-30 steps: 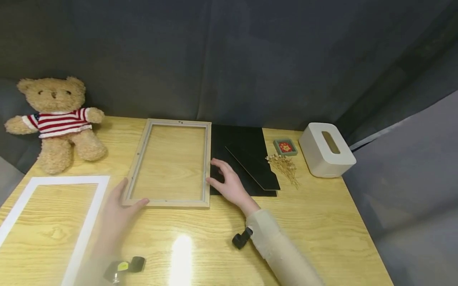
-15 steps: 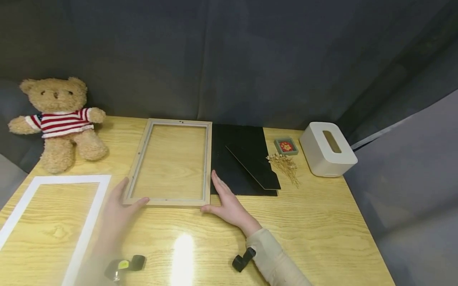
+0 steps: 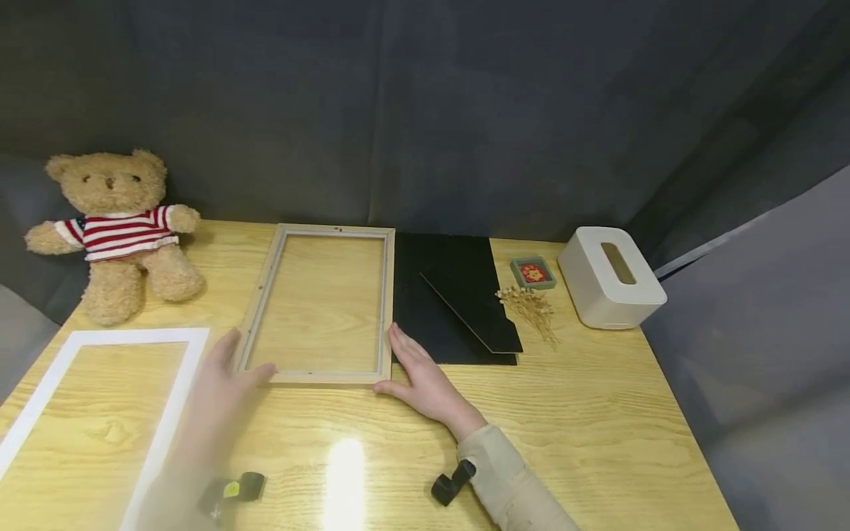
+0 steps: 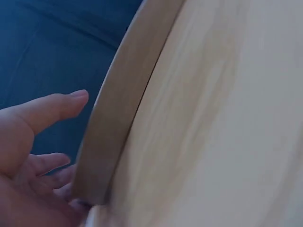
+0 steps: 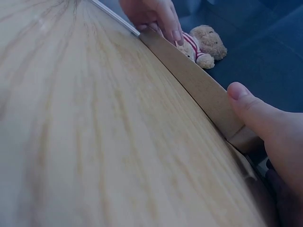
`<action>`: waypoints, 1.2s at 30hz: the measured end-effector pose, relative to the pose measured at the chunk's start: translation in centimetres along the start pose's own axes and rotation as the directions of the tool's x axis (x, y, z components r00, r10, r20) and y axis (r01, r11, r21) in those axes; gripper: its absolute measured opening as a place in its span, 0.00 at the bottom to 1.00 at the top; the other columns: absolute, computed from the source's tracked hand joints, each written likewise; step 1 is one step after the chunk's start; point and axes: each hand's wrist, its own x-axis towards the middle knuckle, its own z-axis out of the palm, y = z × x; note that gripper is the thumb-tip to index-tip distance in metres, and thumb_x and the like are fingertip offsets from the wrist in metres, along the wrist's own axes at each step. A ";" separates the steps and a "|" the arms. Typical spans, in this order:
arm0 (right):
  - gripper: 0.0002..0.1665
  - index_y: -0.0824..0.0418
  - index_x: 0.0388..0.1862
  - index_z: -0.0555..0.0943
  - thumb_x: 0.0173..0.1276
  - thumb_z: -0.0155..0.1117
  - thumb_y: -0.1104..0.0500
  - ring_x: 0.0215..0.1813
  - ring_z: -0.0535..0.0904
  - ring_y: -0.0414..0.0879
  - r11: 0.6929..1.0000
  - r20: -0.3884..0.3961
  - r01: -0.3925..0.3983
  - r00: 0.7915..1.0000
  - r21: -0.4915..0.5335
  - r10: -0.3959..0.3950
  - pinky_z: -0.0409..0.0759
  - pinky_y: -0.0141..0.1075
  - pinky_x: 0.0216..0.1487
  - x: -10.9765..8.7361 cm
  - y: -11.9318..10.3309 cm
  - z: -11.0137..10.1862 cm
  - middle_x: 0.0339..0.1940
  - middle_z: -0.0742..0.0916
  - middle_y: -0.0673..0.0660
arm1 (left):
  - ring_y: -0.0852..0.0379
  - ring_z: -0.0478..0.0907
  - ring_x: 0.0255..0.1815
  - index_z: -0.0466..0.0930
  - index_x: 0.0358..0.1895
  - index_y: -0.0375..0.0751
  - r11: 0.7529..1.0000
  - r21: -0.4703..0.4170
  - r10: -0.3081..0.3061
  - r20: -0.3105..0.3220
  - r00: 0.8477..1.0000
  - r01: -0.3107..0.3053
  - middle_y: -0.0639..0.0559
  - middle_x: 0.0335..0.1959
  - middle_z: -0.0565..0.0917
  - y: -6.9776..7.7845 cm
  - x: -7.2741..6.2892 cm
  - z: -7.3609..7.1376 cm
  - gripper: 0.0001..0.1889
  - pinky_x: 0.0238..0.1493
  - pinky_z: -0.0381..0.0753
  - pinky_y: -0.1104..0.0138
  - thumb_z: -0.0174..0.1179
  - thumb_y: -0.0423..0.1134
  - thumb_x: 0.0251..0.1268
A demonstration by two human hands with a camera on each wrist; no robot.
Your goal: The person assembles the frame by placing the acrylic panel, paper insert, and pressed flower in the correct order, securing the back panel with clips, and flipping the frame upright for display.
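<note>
Frame (image 3: 319, 378), light and stiff by look

It lies flat, left of centre in the head view. Left hand (image 3: 222, 387) and right hand (image 3: 427, 383) flank its near corners, thumbs wide of the fingers, nothing pinched. One-sided pulling could twist it; its side rails (image 3: 389, 295) probably offer the surest hold.

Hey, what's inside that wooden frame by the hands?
Inside the wooden frame, the table shows through. I can't tell whether anything clear fills it; the frame's edges hide whatever lies beneath them.
</note>
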 end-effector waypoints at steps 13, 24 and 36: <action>0.55 0.62 0.77 0.47 0.63 0.64 0.40 0.76 0.48 0.51 1.000 -0.009 0.008 1.000 -0.014 -0.008 0.53 0.45 0.73 0.1 -0.1 -0.1 0.78 0.52 0.58 | 0.39 0.71 0.59 0.62 0.69 0.35 0.994 0.002 0.113 -0.020 0.993 -0.113 0.32 0.62 0.70 0.9 -0.3 -5.7 0.32 0.51 0.79 0.65 0.58 0.48 0.68; 0.56 0.60 0.77 0.47 0.63 0.63 0.38 0.76 0.48 0.52 1.000 -0.013 0.016 1.000 -0.013 -0.017 0.54 0.45 0.73 0.3 0.5 0.3 0.78 0.52 0.56 | 0.36 0.74 0.54 0.66 0.64 0.29 0.981 0.192 0.000 -0.144 0.990 0.028 0.29 0.57 0.74 -2.6 -0.6 -7.7 0.29 0.41 0.76 0.69 0.62 0.41 0.65; 0.56 0.60 0.78 0.45 0.63 0.62 0.38 0.76 0.48 0.51 1.000 0.001 0.001 1.000 -0.011 -0.001 0.54 0.45 0.73 0.4 0.4 0.2 0.78 0.52 0.55 | 0.34 0.70 0.59 0.60 0.68 0.27 0.985 0.132 -0.099 -0.119 0.988 0.114 0.29 0.60 0.71 -3.5 -0.3 -7.7 0.34 0.56 0.72 0.46 0.63 0.36 0.62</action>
